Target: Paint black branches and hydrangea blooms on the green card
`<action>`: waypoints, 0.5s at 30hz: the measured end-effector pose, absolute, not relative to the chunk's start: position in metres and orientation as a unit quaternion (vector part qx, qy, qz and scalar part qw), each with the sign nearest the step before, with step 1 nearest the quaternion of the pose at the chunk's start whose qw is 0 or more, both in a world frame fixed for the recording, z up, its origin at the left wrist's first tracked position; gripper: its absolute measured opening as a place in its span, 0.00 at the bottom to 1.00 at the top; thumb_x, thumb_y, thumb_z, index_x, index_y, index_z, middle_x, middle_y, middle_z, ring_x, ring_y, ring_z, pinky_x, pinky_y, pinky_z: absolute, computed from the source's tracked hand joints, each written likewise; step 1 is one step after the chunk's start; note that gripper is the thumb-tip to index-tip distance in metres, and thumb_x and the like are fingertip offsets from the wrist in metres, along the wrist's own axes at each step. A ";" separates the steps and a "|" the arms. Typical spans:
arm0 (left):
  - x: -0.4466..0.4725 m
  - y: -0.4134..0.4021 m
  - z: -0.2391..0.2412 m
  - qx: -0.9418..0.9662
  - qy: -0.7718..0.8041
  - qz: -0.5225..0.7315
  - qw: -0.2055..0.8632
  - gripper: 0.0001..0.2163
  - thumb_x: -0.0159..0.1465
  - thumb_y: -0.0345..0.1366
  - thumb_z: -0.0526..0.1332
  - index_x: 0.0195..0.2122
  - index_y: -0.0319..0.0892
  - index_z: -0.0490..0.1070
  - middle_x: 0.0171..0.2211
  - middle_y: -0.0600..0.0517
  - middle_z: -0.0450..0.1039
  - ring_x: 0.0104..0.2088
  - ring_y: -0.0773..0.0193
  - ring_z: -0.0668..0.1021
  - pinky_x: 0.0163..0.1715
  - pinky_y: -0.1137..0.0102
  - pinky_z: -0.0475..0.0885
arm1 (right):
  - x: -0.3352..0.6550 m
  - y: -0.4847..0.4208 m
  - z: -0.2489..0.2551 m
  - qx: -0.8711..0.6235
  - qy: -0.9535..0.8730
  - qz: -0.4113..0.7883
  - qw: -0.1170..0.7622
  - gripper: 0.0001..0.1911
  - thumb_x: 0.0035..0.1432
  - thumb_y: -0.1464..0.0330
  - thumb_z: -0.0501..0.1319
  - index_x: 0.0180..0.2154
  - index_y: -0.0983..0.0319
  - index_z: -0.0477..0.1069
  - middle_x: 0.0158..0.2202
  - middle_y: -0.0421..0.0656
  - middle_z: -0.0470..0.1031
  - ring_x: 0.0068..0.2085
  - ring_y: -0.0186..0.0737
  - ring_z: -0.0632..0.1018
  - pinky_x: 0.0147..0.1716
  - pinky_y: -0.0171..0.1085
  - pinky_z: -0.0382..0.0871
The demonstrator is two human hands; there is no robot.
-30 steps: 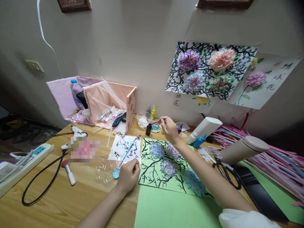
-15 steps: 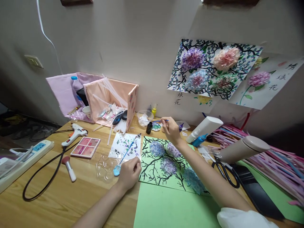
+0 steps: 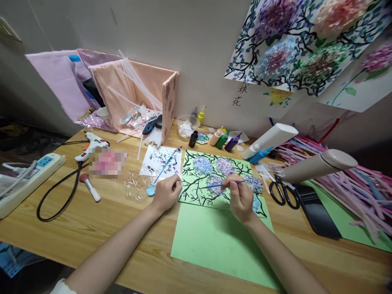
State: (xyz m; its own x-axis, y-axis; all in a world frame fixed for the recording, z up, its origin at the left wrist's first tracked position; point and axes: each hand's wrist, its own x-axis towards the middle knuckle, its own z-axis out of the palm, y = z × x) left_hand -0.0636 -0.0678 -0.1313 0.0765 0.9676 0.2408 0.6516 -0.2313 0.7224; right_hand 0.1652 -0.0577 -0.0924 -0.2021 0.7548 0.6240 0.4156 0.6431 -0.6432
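Note:
My right hand (image 3: 240,198) is pinched around a thin blue paintbrush (image 3: 216,185). The brush tip points left, over the green sheet with painted black branches (image 3: 196,194). Several fluffy blue and purple flowers (image 3: 202,165) stand out on that sheet, partly behind my right hand. Curled into a fist, my left hand (image 3: 167,192) rests by the sheet's left edge, with nothing visible in it. Beside it, a second blue brush (image 3: 165,164) lies across a paint-daubed white paper (image 3: 153,157), one end by a small blue piece (image 3: 151,189) near a clear plastic palette (image 3: 136,185).
Paint bottles (image 3: 222,139), a black open bottle (image 3: 193,139) and a small paint-smeared dish (image 3: 202,138) stand at the back. Scissors (image 3: 283,194) and pink strips (image 3: 352,179) lie right. Left are a glue gun (image 3: 93,145), makeup brush (image 3: 90,188) and power strip (image 3: 33,181).
My right hand has come back from the paint dish with its brush, down over the branch picture. The left fist stays by the sheet. The view has tilted lower.

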 end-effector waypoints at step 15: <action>-0.063 -0.067 -0.130 0.700 0.580 0.356 0.215 0.10 0.60 0.32 0.48 0.24 0.42 0.63 0.17 0.57 0.61 0.20 0.69 0.64 0.24 0.74 0.57 | 0.158 -0.067 -0.100 -0.338 -0.783 0.178 0.490 0.10 0.62 0.74 0.45 0.35 0.59 0.63 0.27 0.42 0.70 0.31 0.39 0.73 0.30 0.40 0.67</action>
